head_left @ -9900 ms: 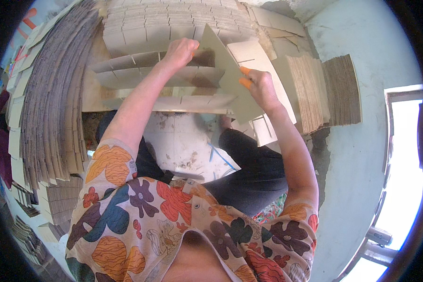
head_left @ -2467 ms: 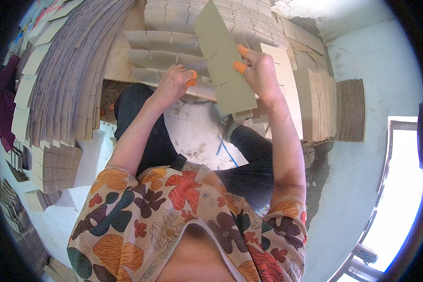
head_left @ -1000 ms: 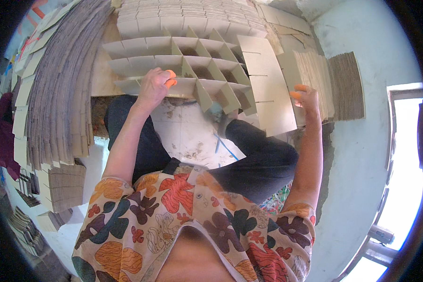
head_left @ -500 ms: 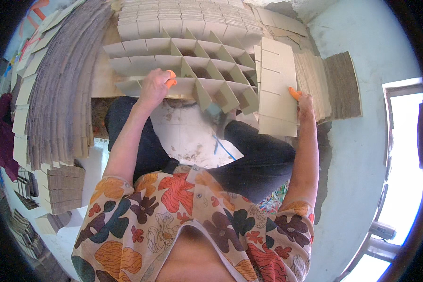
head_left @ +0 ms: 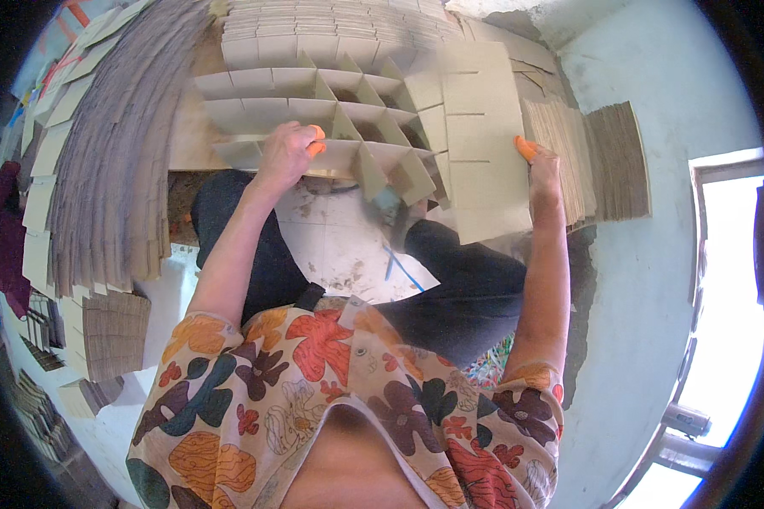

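A half-assembled cardboard divider grid [head_left: 373, 127] stands in front of me, its long slotted strips crossed by shorter ones at its right part. My left hand [head_left: 287, 157] is closed on the nearest long strip, with an orange covering on a digit. In my right hand [head_left: 546, 174], also with an orange-covered digit, a loose slotted cardboard strip [head_left: 484, 187] is gripped by its right edge. That strip is held up at the grid's right end and hides part of it. Its slots face left, and its upper end is blurred.
Behind the grid lies a row of stacked strips [head_left: 331, 30]. A long, tall stack of cardboard [head_left: 110, 161] curves along the left. More strips [head_left: 560, 153] are stacked at the right, beside a pale blue wall [head_left: 654, 93]. My bent legs [head_left: 458, 280] are below the grid.
My right hand has moved the loose strip slightly left, over the grid's right end, and the strip has tilted. My left hand keeps its hold on the front strip.
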{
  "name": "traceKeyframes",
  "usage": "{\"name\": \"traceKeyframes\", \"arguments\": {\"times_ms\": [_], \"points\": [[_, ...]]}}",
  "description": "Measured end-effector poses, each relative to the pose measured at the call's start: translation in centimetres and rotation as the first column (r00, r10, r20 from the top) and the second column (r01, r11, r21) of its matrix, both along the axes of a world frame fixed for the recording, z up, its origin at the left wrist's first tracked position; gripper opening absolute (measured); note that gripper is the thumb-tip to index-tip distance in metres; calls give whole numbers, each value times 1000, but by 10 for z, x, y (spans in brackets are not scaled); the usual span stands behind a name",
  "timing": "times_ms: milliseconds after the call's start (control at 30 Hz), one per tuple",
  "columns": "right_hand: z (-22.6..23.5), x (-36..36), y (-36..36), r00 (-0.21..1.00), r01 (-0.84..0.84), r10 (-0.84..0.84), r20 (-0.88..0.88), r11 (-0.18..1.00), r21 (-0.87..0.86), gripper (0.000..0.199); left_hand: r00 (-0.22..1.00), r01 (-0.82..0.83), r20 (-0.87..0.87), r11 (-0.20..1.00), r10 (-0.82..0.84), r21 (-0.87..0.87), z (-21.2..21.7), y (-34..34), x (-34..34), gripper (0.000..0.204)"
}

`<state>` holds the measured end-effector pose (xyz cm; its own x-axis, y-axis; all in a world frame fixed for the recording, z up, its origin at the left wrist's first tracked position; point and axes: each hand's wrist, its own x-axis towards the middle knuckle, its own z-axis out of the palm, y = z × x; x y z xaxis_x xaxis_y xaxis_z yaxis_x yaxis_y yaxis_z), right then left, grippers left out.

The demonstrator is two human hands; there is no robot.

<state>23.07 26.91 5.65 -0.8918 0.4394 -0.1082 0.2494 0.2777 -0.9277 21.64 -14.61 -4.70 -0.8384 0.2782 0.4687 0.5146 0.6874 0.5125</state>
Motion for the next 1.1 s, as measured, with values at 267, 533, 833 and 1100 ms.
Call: {"name": "traceKeyframes", "arguments": {"times_ms": [267,533,833,1100], "points": [[32,-5,16,970,119,-42,-240,941,316,32,986,-21,-166,999,25,30,35,-30,21,34],[50,-1,-135,791,-178,469,-393,791,585,39,983,-41,-182,996,25,-84,15,-66,15,26],[25,-26,-248,721,-428,644,-257,705,566,26,987,-6,-162,999,14,47,-5,-63,3,11],[5,-47,-267,637,-430,749,-180,539,724,37,992,-28,-126,1000,27,-7,-3,-63,4,11]]}}
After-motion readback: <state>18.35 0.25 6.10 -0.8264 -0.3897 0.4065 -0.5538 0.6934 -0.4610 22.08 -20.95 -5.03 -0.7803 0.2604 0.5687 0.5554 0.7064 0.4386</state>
